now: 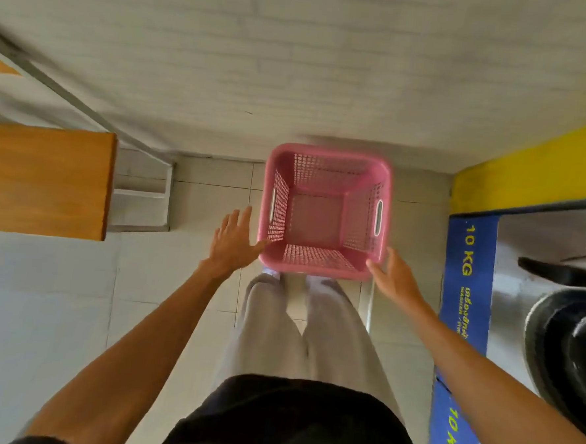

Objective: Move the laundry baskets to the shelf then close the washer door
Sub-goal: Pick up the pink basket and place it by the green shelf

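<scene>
An empty pink laundry basket (321, 271) with perforated walls and white-rimmed side handles stands on the tiled floor just in front of my feet. My left hand (232, 242) reaches toward its near left corner with fingers spread, the thumb close to the rim. On the other side, my right hand (393, 274) lies against the near right corner, fingers extended and not closed around it. The washer (536, 264) stands at the right, its round dark door (565, 351) swung open. A wooden shelf board (43, 181) on a grey metal frame (142, 192) is at the left.
A blue "10 KG" panel (467, 287) and a yellow band (527, 174) edge the washer front. A pale brick-pattern wall (294, 67) rises behind the basket. Light floor tiles (39, 309) spread to my left.
</scene>
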Tool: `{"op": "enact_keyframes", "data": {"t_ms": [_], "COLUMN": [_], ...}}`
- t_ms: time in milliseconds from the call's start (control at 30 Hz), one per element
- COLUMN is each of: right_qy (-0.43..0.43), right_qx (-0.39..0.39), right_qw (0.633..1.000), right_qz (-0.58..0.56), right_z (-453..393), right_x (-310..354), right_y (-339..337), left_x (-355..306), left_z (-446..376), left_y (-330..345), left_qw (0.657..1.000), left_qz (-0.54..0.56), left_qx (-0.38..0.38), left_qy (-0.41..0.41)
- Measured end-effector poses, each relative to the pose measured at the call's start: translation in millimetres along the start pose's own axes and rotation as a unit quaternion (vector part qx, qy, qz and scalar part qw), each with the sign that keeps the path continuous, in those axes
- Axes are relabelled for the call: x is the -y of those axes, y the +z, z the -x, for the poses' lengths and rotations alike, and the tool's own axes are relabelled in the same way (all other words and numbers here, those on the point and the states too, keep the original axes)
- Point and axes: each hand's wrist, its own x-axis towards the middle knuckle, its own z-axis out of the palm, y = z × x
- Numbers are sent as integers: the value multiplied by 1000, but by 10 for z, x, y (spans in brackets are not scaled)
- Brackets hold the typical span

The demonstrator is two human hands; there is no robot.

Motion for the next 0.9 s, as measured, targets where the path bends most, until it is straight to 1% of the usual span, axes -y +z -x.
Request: {"op": "enact_keyframes", "data": {"t_ms": [67, 167, 233, 367, 500, 533, 633, 767, 833, 900], "right_qy": [15, 61, 79, 90, 77, 72, 52, 5, -20, -38], "right_qx": [-14, -40, -53, -50, -39, -37, -57, -90, -111, -130], "right_qw": [1000, 996, 995, 994, 996, 996, 997, 996, 992, 988], "right_qz": [-13, -45, -41, -34, -32, -34, -25, 15, 54, 76], "right_z": [-436, -1162, -1612, -2330, -2722, -2755, -2732, -2396, -2111, -1842], "right_x": [-122, -338, -529, -869, -1114, -1155, -1174, -917, -678, -443], "right_y": [34, 114, 211, 401, 636, 679, 699, 392, 164, -37], "left_x": [-54, -34, 19, 152, 476, 462, 289, 173, 134, 110], "left_z": [-271, -799, -1152, -1844, -2376, -2397, -2253, -1815, -1444, -1039], "left_y": [238, 603, 844, 1238, 1596, 1622, 1540, 1178, 876, 593], "left_qw": [1000, 999, 999, 996, 992, 991, 989, 984, 977, 971], "left_qz": [8, 5, 16, 50, 107, 122, 131, 129, 142, 157], "left_qx": [10, 15, 10, -10, -18, -16, -52, -120, -156, -177], "left_qy": [-16, -31, -47, -74, -60, -60, -45, 16, 9, -24]}}
